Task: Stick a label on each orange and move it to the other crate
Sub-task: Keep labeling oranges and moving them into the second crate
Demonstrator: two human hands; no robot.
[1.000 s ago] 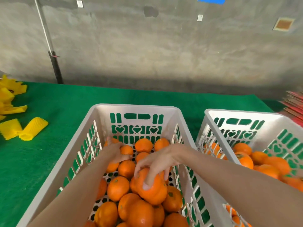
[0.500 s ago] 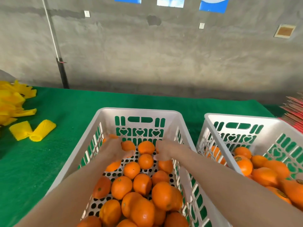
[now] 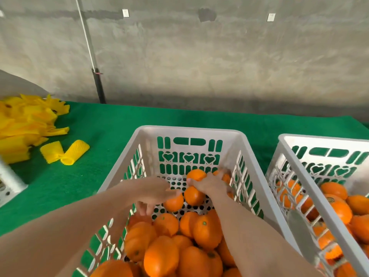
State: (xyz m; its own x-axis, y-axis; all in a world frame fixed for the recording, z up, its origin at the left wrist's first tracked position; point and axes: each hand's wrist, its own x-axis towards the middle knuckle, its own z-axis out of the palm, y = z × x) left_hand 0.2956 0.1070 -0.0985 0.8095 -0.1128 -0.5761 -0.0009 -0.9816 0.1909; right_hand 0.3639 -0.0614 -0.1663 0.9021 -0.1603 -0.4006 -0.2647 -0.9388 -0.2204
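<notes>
At the far end of the middle crate point(image 3: 189, 129), two bare hands reach among loose fruit: the left hand point(image 3: 155, 193) hangs with fingers loosely spread, resting against one orange point(image 3: 173, 201) and holding nothing, while the right hand point(image 3: 209, 184) lies over fruit by the crate's far right corner, too blurred to tell whether it grips any. The heaped oranges point(image 3: 179, 246) at the crate's near end show no stickers; to its right the second crate point(image 3: 319, 137) holds fruit, one seemingly stickered. Left of the crate, yellow foam sleeves point(image 3: 65, 152) lie on the green mat point(image 3: 103, 176). The step appears to be choosing the next orange; next comes a firm hold, a label (none in view), then a carry rightward
</notes>
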